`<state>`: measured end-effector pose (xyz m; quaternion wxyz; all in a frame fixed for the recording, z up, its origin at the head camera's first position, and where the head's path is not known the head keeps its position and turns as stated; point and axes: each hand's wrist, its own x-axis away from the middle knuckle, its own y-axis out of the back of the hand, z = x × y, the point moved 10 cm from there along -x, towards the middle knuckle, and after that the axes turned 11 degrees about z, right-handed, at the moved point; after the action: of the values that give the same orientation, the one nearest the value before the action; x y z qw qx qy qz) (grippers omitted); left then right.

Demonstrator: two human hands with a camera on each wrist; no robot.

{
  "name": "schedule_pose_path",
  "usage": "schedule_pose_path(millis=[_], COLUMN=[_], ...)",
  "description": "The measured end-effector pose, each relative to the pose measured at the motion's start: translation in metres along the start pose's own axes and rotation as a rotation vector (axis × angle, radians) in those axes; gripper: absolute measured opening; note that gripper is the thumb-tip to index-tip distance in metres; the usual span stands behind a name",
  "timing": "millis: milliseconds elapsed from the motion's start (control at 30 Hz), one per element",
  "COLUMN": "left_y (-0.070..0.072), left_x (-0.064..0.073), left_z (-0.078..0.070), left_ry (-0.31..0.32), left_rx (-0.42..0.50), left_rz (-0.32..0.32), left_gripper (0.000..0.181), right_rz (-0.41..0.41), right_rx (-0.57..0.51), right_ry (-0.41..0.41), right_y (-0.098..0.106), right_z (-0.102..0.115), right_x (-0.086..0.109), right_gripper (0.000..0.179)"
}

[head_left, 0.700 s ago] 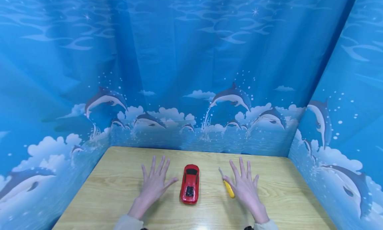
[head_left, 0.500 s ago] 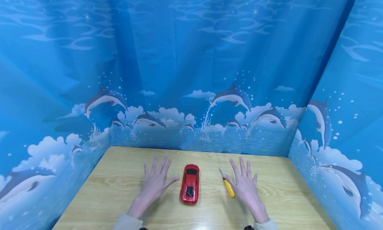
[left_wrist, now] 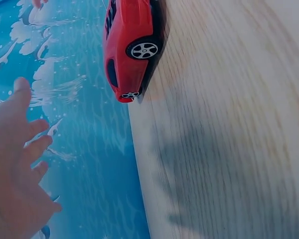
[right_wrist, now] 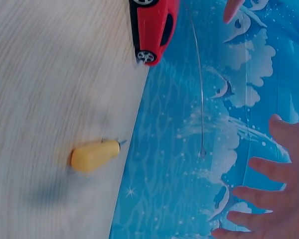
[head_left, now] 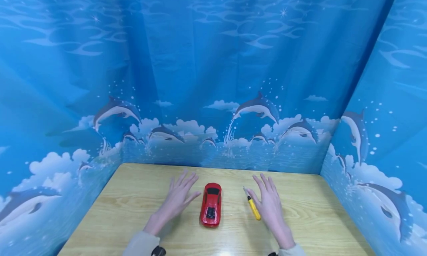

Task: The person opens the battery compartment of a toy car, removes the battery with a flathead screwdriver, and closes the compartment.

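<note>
A red toy car (head_left: 211,205) stands on the wooden table, its nose-to-tail line running away from me. My left hand (head_left: 177,199) is held over the table to the car's left, fingers spread and thumb pointing at the car. To the car's right lies a screwdriver (head_left: 254,209) with a yellow handle, black collar and thin metal shaft. Just right of it is my right hand (head_left: 271,206), fingers extended, its thumb close beside the shaft in the head view. Both hands hold nothing. The left wrist view shows the car (left_wrist: 132,50) beyond a hand shadow; the right wrist view shows the yellow handle (right_wrist: 95,156).
The light wooden table (head_left: 126,196) reaches back to a blue curtain (head_left: 213,63) printed with dolphins and clouds. That curtain also closes in the left and right sides. Dark bands (head_left: 158,251) sit at both wrists.
The left hand has shifted a little right and turned its fingers toward the car. The right hand has turned slightly inward, its fingers closer together. Car and screwdriver stay put on the table.
</note>
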<state>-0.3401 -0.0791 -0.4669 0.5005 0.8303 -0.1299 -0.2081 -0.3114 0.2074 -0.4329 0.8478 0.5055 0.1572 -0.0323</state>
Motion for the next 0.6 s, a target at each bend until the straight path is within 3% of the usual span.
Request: schedule_pose_path(millis=[267, 600], left_y=[-0.010, -0.035], left_x=[-0.014, -0.030], left_z=[-0.001, -0.011], left_ry=[-0.052, -0.119], left_rx=[-0.026, -0.016], left_rz=[0.073, 0.176], left_gripper=[0.052, 0.042], right_rz=[-0.062, 0.041], right_rx=[-0.054, -0.073], right_ry=[0.078, 0.099], right_y=[-0.011, -0.061], right_z=[0.023, 0.056], right_x=[0.000, 0.004], right_gripper=[0.051, 0.053])
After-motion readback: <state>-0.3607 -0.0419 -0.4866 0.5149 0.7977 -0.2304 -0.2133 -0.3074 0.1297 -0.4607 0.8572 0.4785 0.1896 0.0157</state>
